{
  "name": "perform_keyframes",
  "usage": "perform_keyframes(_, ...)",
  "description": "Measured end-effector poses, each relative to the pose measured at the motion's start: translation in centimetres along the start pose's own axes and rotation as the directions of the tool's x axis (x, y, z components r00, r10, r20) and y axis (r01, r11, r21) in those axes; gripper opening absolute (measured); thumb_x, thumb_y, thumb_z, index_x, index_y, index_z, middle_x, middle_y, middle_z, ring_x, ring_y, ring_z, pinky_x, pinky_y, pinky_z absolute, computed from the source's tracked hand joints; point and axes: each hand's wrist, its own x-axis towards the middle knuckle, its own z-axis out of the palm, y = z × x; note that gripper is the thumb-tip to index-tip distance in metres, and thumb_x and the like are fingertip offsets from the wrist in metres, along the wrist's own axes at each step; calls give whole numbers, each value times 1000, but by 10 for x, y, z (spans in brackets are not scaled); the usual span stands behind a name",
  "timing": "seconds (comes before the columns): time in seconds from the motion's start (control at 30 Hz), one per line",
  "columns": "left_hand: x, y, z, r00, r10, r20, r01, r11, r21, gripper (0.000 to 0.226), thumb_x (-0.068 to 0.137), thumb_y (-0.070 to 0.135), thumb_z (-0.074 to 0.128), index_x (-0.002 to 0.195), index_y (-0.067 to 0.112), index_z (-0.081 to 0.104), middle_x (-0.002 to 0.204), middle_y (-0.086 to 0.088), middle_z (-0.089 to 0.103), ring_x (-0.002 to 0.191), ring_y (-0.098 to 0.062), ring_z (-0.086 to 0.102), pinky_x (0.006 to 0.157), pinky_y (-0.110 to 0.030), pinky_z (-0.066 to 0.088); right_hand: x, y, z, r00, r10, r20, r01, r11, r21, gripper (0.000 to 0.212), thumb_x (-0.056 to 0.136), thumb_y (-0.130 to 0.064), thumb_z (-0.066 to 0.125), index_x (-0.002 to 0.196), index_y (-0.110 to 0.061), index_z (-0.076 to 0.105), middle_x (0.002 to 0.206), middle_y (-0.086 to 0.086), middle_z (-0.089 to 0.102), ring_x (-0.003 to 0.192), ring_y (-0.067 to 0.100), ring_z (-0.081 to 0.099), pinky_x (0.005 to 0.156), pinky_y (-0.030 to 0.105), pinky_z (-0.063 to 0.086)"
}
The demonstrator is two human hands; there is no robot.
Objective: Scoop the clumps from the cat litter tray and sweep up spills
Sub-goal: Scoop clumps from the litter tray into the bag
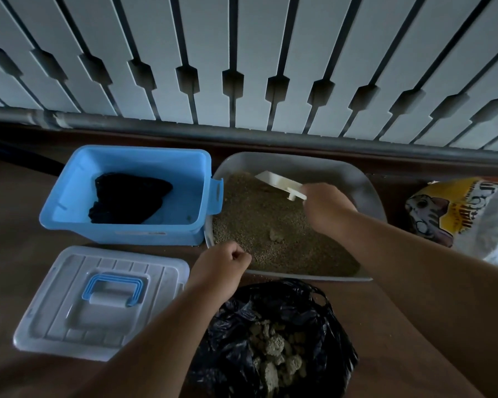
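Grey plastic, the tray [365,179] is sitting in the middle of the frame, below the white slatted railing [242,53], filled with tan litter [259,208]. I am gripping the white scoop [279,183] by its handle with my right hand [325,206], fingers wrapped tight around it, the blade resting on the litter at the tray's far side. One clump [276,234] is lying on the litter in the centre, apart from the scoop. My left hand [222,264] is curled at the tray's near left corner, fingertips pressed together against the rim; I cannot tell whether they are pinching anything.

At the bottom centre a black bag [236,320] is standing open, touching the tray's near edge, with pale clumps [273,349] piled inside. At centre left, just beside the tray, a blue box [69,202] is holding something dark [130,196]. Its whitish lid [55,311], with a blue handle [112,287], is lying flat on the brown floor [12,239] at lower left. At the right edge a yellow sack [457,214] printed with a cartoon cat is leaning near the tray.
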Motion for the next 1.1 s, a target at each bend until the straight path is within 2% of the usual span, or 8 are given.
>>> perform_keyframes(0.2, 7, -4, 1, 1000, 9, -22, -9, 1000, 17, 20, 96, 41, 55, 86, 27, 66, 57, 9, 53, 57, -7, 51, 53, -27, 33, -5, -9, -6, 970, -224, 89, 239, 943, -231, 36, 96, -10, 50, 129, -19, 62, 93, -1, 59, 78, 14, 58, 60, 26, 41)
perform_keyframes(0.37, 12, -4, 1, 999, -21, -35, 23, 999, 47, 23, 96, 44, 54, 85, 27, 64, 55, 7, 53, 54, -10, 51, 51, -28, 33, -25, 4, -28, 943, -272, 190, 306, 934, -184, 28, 99, -15, 51, 122, -22, 67, 91, -3, 63, 72, 10, 57, 53, 22, 32)
perform_keyframes(0.57, 9, 1, 5, 997, -43, -64, 48, 997, 67, 23, 96, 43, 53, 87, 26, 66, 60, 7, 58, 59, -12, 56, 52, -28, 32, -38, 27, -29, 980, -167, 108, 171, 985, -32, 20, 100, -17, 50, 95, -17, 70, 78, 2, 65, 69, 17, 62, 53, 27, 38)
perform_keyframes(0.67, 9, 3, 6, 997, -52, -52, 56, 995, 81, 23, 97, 43, 52, 90, 25, 65, 62, 6, 58, 60, -12, 56, 52, -29, 34, -38, 30, -29, 973, -169, 158, 170, 985, 8, 23, 101, -18, 50, 99, -17, 72, 78, 2, 67, 73, 18, 63, 61, 33, 49)
perform_keyframes(0.8, 9, 6, 5, 997, -69, -38, 73, 991, 112, 14, 96, 40, 54, 94, 28, 60, 69, 7, 62, 65, -11, 59, 55, -29, 38, -38, 27, -35, 958, -166, 234, 170, 985, 6, 25, 103, -22, 48, 102, -15, 72, 78, 0, 68, 73, 14, 63, 60, 28, 41)
perform_keyframes(0.97, 7, 5, 6, 997, -55, -56, 61, 990, 128, 7, 94, 35, 59, 98, 28, 58, 75, 10, 60, 65, -9, 55, 53, -28, 35, -37, 37, -38, 982, -83, 171, 97, 992, -79, 23, 101, -15, 52, 114, -9, 70, 91, 6, 71, 85, 21, 67, 74, 31, 51)
perform_keyframes(1.03, 7, 6, 7, 997, -50, -57, 57, 990, 130, 6, 94, 34, 59, 98, 29, 59, 75, 11, 60, 66, -10, 56, 54, -28, 36, -33, 41, -41, 974, -18, 224, 19, 1000, -3, 22, 99, -13, 54, 116, -7, 67, 91, 8, 71, 79, 22, 68, 66, 30, 53)
perform_keyframes(1.1, 7, 6, 8, 997, -50, -57, 56, 991, 125, 5, 93, 33, 59, 97, 29, 60, 75, 10, 60, 66, -10, 56, 54, -28, 36, -27, 47, -44, 935, 80, 346, -182, 945, 272, 19, 101, -13, 52, 114, -6, 64, 84, 11, 66, 55, 17, 58, 43, 24, 42)
